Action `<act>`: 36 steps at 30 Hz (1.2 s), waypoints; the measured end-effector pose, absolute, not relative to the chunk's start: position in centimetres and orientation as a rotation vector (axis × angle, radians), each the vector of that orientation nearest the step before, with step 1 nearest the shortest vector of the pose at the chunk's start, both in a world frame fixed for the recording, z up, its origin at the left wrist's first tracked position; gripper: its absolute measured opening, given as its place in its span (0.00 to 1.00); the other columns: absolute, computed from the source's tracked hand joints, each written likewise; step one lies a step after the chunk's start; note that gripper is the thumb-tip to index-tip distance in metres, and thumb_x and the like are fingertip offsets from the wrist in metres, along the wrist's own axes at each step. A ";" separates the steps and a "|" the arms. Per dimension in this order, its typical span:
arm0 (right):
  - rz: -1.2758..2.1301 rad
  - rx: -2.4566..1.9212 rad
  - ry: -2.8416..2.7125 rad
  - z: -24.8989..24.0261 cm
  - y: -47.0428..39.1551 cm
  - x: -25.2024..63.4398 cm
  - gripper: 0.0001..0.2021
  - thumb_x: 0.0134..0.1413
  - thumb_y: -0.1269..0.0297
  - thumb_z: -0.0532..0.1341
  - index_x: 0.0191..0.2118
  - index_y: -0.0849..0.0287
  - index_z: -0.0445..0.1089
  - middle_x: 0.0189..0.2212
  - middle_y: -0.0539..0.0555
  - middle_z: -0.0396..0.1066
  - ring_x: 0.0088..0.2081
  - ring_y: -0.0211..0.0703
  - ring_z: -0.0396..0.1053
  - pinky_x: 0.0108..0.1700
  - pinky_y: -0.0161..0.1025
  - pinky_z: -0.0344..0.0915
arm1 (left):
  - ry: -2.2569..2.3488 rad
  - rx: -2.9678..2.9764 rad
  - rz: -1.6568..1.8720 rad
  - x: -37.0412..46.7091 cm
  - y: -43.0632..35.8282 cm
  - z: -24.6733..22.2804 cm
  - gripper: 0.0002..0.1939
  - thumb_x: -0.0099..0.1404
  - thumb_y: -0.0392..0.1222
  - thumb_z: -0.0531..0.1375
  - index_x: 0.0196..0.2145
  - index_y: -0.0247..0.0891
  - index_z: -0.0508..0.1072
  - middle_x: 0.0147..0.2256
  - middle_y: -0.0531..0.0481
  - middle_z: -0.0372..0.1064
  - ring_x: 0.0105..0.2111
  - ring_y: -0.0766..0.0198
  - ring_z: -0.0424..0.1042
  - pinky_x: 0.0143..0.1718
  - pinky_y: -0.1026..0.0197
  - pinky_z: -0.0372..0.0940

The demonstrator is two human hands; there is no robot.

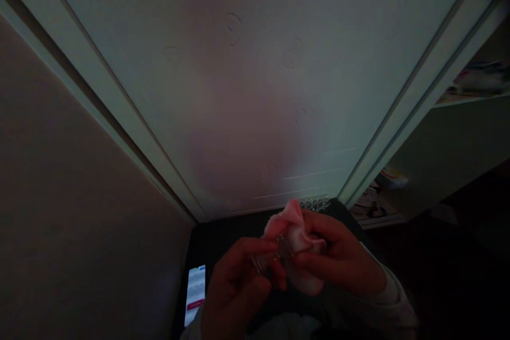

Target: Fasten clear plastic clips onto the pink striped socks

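Observation:
Low in the dim head view, a pink cloth (297, 234) is bunched in my right hand (338, 255), whose fingers are closed round it. My left hand (241, 281) has its fingers closed on a small clear, shiny object (261, 263). The cloth touches the clear object's right end, between the two hands. The object's exact shape is hard to make out in the dark.
A lit phone (195, 295) lies on the dark surface (231, 228) at the lower left. Several clear glassy pieces (316, 202) sit behind my right hand. A pale panel (255, 90) rises ahead. Shelves with items (478, 82) stand at the right.

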State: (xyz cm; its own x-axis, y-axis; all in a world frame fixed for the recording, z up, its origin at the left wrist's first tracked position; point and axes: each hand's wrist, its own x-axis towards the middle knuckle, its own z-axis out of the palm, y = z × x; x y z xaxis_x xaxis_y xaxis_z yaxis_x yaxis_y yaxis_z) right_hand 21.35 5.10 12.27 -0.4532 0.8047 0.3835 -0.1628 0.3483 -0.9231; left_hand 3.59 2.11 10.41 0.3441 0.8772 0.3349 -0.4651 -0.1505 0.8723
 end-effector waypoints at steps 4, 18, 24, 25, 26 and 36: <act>1.360 -0.632 -1.512 11.5 5.0 21.0 0.07 0.48 0.63 0.64 0.33 0.58 0.70 0.27 0.49 0.69 0.27 0.36 0.65 0.28 0.32 0.62 | 0.463 1.192 1.275 3.6 2.3 10.0 0.12 0.62 0.45 0.59 0.44 0.42 0.70 0.29 0.52 0.70 0.29 0.69 0.67 0.32 0.69 0.62; 0.996 -0.596 -1.744 12.1 5.9 20.9 0.06 0.55 0.68 0.58 0.35 0.56 0.73 0.34 0.51 0.71 0.35 0.40 0.67 0.38 0.35 0.63 | 0.521 1.223 1.317 3.9 2.6 9.7 0.12 0.64 0.42 0.57 0.45 0.42 0.68 0.31 0.51 0.70 0.32 0.65 0.66 0.36 0.64 0.62; 0.955 -0.662 -1.855 12.0 6.3 21.2 0.06 0.56 0.68 0.56 0.34 0.58 0.70 0.31 0.51 0.70 0.33 0.39 0.66 0.36 0.35 0.61 | 0.611 1.245 1.298 3.7 2.7 10.1 0.12 0.64 0.44 0.56 0.45 0.42 0.69 0.30 0.52 0.69 0.30 0.66 0.65 0.34 0.64 0.61; 0.937 -0.680 -1.859 12.0 6.3 21.3 0.05 0.56 0.68 0.56 0.33 0.58 0.70 0.29 0.51 0.69 0.32 0.39 0.66 0.35 0.35 0.61 | 0.630 1.257 1.290 3.7 2.7 10.1 0.12 0.64 0.44 0.56 0.45 0.42 0.69 0.30 0.51 0.69 0.30 0.66 0.65 0.33 0.65 0.62; 0.925 -0.692 -1.858 12.0 6.3 21.4 0.05 0.55 0.68 0.57 0.32 0.58 0.69 0.28 0.50 0.68 0.31 0.39 0.65 0.35 0.35 0.61 | 0.646 1.272 1.279 3.7 2.6 10.1 0.12 0.64 0.44 0.56 0.45 0.42 0.69 0.30 0.51 0.69 0.30 0.66 0.66 0.33 0.65 0.62; 1.045 -0.598 -1.689 11.0 6.6 21.2 0.04 0.54 0.65 0.59 0.30 0.56 0.71 0.30 0.50 0.70 0.32 0.39 0.66 0.34 0.35 0.62 | 0.615 1.247 1.299 4.6 2.2 10.2 0.17 0.63 0.44 0.57 0.50 0.43 0.67 0.27 0.52 0.68 0.28 0.65 0.66 0.33 0.64 0.63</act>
State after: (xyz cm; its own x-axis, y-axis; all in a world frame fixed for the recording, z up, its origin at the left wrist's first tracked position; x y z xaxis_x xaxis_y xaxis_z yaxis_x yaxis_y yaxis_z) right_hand 21.24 6.59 10.99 -0.3597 0.7894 0.4974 -0.0928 0.5001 -0.8610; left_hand 4.62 2.23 10.16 0.2435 0.9263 0.2875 -0.3643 -0.1873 0.9122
